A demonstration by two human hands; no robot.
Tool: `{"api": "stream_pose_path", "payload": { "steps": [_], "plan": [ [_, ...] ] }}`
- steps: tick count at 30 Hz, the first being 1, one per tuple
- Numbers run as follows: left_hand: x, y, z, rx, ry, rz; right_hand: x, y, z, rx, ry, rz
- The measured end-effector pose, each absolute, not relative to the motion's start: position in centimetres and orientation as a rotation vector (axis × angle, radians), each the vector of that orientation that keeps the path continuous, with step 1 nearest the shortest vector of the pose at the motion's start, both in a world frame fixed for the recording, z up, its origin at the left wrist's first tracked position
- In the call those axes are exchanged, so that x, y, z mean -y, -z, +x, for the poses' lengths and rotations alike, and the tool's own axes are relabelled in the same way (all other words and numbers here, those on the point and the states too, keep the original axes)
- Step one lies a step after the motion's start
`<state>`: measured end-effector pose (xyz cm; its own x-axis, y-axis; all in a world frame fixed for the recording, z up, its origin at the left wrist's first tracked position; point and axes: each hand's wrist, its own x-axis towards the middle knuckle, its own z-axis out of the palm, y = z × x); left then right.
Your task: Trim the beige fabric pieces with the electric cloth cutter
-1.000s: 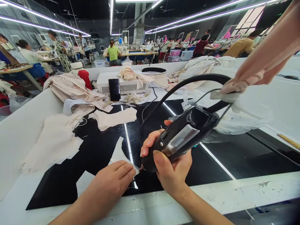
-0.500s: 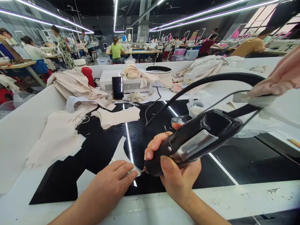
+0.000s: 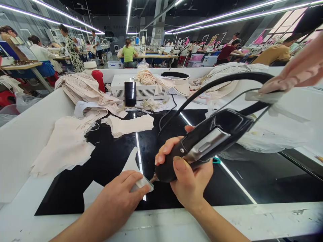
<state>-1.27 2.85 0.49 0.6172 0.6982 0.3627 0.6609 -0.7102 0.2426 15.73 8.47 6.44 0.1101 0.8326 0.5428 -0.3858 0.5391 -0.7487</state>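
My right hand [image 3: 188, 178] is wrapped round a black hand-held cutting tool [image 3: 209, 137] whose tip touches the edge of a pale fabric piece [image 3: 131, 166] on the black table top [image 3: 252, 178]. A thick black cable [image 3: 227, 80] arcs up from the tool's back. My left hand [image 3: 121, 198] lies flat on the fabric piece, fingers together, pressing it down right beside the tool's tip.
Stacks of cream fabric pieces [image 3: 68, 141] [image 3: 131, 124] lie at left and centre. A white box unit [image 3: 141, 89] with a phone [image 3: 130, 93] leaning on it stands at the back. Clear plastic bags [image 3: 267, 134] lie at right. Another person's arm [image 3: 297, 72] reaches in at upper right.
My left hand slid slightly right on the fabric piece toward the tool's tip. The view shifted a little; the tool stays gripped in my right hand.
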Motion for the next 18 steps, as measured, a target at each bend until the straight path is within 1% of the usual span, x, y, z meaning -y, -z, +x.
{"api": "stream_pose_path", "payload": {
  "steps": [18],
  "plan": [
    [-2.92, -0.99, -1.33, -1.161, -0.690, 2.691, -9.04, -6.34, 14.87, 1.175, -0.949, -0.483]
  ]
}}
